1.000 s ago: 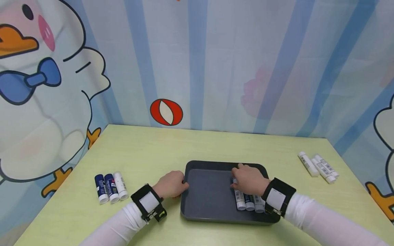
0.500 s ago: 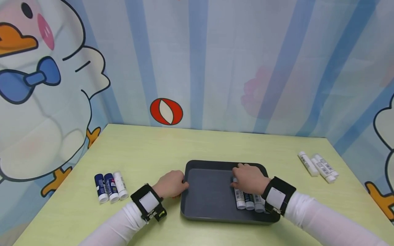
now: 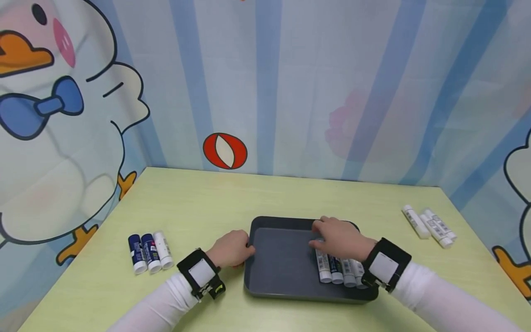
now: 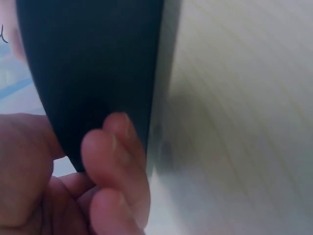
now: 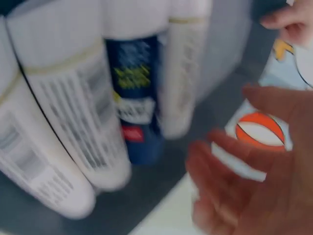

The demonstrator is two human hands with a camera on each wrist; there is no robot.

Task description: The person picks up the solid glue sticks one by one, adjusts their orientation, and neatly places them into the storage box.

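Where cloth (image 3: 307,69) backs the table (image 3: 195,198), left hand (image 3: 229,249) pinches a tray (image 3: 282,260), right hand (image 3: 342,237) loose.

Grey tray (image 3: 280,258), yellow-green table (image 3: 207,203), backdrop (image 3: 298,92) (blue-striped)

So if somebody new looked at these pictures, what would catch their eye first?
Probably the huge cartoon bird on the left of the backdrop, then the red-and-white ball printed above the far edge of the table. After those, the dark tray, with the left hand gripping its left end and the right hand over the four tubes in its right half.
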